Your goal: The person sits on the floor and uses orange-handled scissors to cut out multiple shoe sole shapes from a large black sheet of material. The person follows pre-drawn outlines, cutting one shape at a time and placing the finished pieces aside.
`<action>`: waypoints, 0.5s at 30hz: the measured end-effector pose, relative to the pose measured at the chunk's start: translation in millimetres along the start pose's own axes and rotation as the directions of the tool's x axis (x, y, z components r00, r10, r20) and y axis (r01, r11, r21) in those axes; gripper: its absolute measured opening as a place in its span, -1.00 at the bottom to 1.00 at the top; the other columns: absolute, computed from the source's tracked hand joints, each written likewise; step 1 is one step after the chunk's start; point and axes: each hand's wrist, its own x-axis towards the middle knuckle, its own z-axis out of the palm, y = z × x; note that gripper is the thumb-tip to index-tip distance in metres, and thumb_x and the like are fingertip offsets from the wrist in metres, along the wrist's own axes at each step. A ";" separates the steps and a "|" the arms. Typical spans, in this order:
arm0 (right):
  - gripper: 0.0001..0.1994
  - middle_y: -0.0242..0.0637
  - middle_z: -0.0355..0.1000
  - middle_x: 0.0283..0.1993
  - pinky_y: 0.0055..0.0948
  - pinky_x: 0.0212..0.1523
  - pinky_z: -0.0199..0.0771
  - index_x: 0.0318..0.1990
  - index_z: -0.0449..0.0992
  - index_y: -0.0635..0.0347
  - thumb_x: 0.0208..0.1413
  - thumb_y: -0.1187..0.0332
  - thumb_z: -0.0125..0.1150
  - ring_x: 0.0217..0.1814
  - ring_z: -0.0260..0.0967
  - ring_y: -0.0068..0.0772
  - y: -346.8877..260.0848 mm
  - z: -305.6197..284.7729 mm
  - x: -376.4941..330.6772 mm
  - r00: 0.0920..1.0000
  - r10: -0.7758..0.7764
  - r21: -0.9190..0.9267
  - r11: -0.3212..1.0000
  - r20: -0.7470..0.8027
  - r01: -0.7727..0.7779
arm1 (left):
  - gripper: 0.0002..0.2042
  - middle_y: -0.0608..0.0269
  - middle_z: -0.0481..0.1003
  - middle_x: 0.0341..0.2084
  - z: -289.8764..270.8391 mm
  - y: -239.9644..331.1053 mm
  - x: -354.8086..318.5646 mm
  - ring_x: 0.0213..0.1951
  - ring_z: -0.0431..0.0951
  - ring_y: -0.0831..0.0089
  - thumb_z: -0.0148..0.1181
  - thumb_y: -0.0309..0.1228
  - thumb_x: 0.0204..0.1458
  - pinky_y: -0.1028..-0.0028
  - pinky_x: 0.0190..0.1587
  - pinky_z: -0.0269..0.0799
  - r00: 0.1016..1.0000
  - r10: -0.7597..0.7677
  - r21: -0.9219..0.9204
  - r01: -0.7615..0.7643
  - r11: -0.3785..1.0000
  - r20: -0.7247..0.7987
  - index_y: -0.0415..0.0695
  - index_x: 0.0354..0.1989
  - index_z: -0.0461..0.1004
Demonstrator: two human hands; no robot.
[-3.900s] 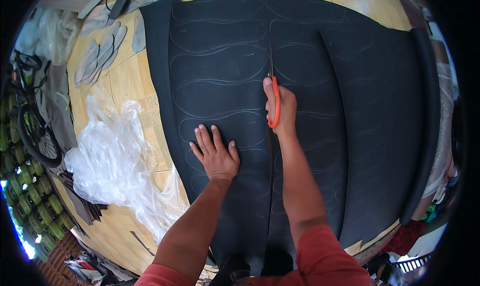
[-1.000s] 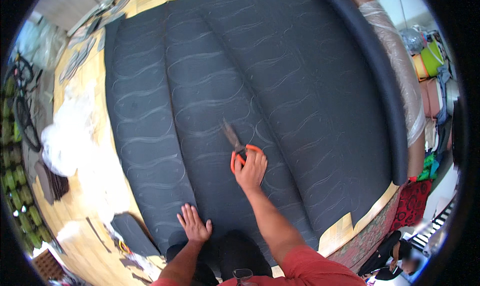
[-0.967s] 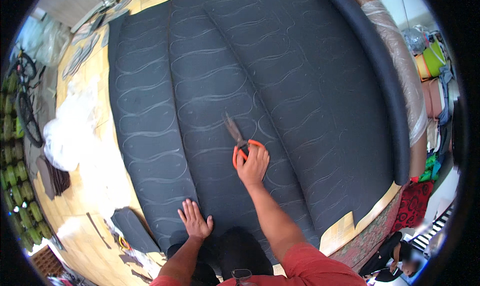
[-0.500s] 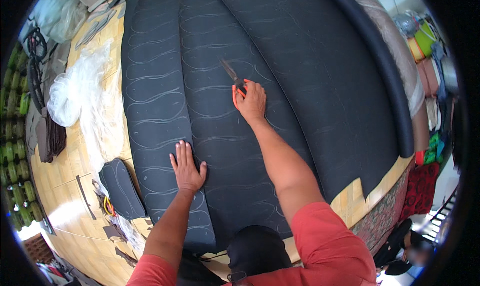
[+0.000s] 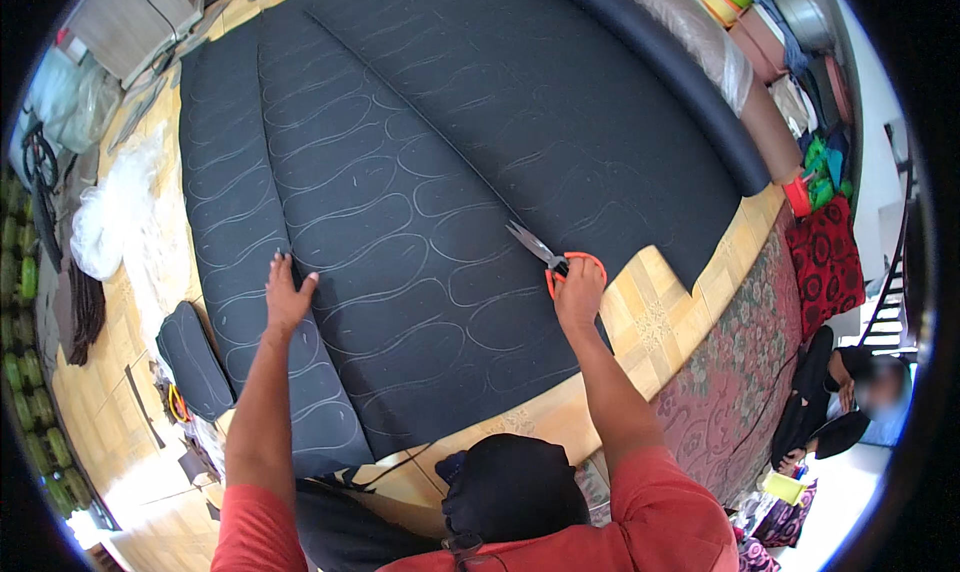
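Observation:
A large sheet of black material (image 5: 400, 262) is spread over the floor, marked with rows of pale sole-shaped outlines. Its left part forms a separate-looking strip along a long edge or fold. On that strip's edge my left hand (image 5: 288, 297) rests with its fingers spread, holding nothing. My right hand (image 5: 580, 297) grips the orange handles of a pair of scissors (image 5: 532, 242). Their blades point up and left, over the second long edge in the sheet, slightly apart. Left of the sheet lies a stack of cut black sole-shaped pieces (image 5: 194, 360).
Crumpled clear plastic (image 5: 120, 212) lies on the tan tiled floor (image 5: 100, 412) at the left. A thick dark roll (image 5: 660, 62) borders the sheet's far right. A patterned rug (image 5: 715, 392) and a red cushion (image 5: 826, 257) are at the right, near a seated person (image 5: 820, 402).
The view has shifted. My right hand has drawn the scissors back toward me and to the right, near the sheet's second long edge. My left hand still lies along the left strip's edge.

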 end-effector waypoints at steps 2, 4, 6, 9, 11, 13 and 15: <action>-0.67 -0.11 0.40 -0.21 -0.13 -0.09 0.36 -0.11 0.39 0.22 -0.05 0.40 0.30 -0.11 0.37 -0.03 19.1 7.7 -4.7 0.999 -0.035 -0.010 0.999 0.013 0.035 | -0.40 -0.08 0.24 0.25 13.0 28.9 -38.5 0.31 0.18 0.00 0.24 -0.24 0.03 0.15 0.31 0.11 0.998 0.044 -0.124 -0.051 0.991 -0.054 -0.24 0.23 0.27; -0.69 -0.11 0.41 -0.22 -0.16 -0.10 0.39 -0.12 0.39 0.22 -0.04 0.41 0.28 -0.14 0.40 -0.04 25.7 13.4 -4.0 0.997 -0.077 -0.045 0.996 -0.004 0.076 | -0.56 -0.09 0.41 0.04 8.7 89.6 -88.1 0.15 0.34 0.01 0.24 -0.34 0.03 0.19 0.20 0.24 0.990 0.106 -0.144 -0.119 0.982 -0.091 -0.26 0.07 0.39; -0.76 -0.10 0.41 -0.24 -0.20 -0.14 0.43 -0.17 0.43 0.22 -0.02 0.42 0.26 -0.17 0.42 -0.06 13.4 -0.4 4.9 0.994 -0.102 -0.024 0.995 -0.046 0.101 | -0.63 -0.07 0.46 -0.10 11.1 117.5 -135.7 0.01 0.44 0.05 0.24 -0.36 0.02 0.17 0.07 0.34 0.977 0.161 -0.148 -0.181 0.972 -0.140 -0.27 -0.01 0.42; -0.72 -0.10 0.43 -0.23 -0.20 -0.14 0.46 -0.17 0.43 0.23 -0.09 0.52 0.28 -0.16 0.44 -0.07 8.4 -19.4 14.3 0.990 -0.124 -0.030 0.992 -0.069 0.122 | -0.64 -0.05 0.49 -0.19 30.6 145.1 -196.2 -0.16 0.51 0.06 0.24 -0.40 0.01 0.23 -0.08 0.44 0.994 0.076 -0.477 -0.030 0.879 0.078 -0.26 -0.02 0.43; -0.74 -0.11 0.43 -0.25 -0.21 -0.18 0.46 -0.18 0.44 0.21 -0.06 0.41 0.30 -0.18 0.44 -0.09 4.4 -32.4 23.8 0.981 -0.151 0.003 0.988 -0.126 0.152 | -0.64 -0.06 0.48 -0.23 39.5 153.4 -225.0 -0.20 0.51 0.06 0.25 -0.40 0.00 0.24 -0.11 0.45 0.987 0.092 -0.483 -0.015 0.875 0.134 -0.27 -0.03 0.43; -0.73 -0.11 0.42 -0.26 -0.21 -0.19 0.47 -0.17 0.44 0.20 -0.03 0.35 0.30 -0.18 0.45 -0.10 -2.7 -50.0 26.1 0.977 -0.168 0.053 0.983 -0.134 0.176 | -0.63 -0.09 0.47 -0.22 45.8 151.1 -251.2 -0.17 0.50 0.03 0.26 -0.39 -0.02 0.21 -0.07 0.43 0.978 0.100 -0.397 -0.020 0.918 0.182 -0.29 -0.04 0.43; -0.73 -0.11 0.43 -0.25 -0.19 -0.17 0.47 -0.16 0.44 0.19 -0.01 0.35 0.29 -0.17 0.45 -0.09 4.8 -48.7 22.9 0.983 -0.161 0.055 0.984 -0.090 0.167 | -0.59 -0.14 0.44 -0.19 51.3 142.2 -273.0 -0.10 0.46 0.00 0.28 -0.36 -0.04 0.18 -0.01 0.39 0.988 0.016 -0.205 0.016 0.979 0.152 -0.32 -0.04 0.42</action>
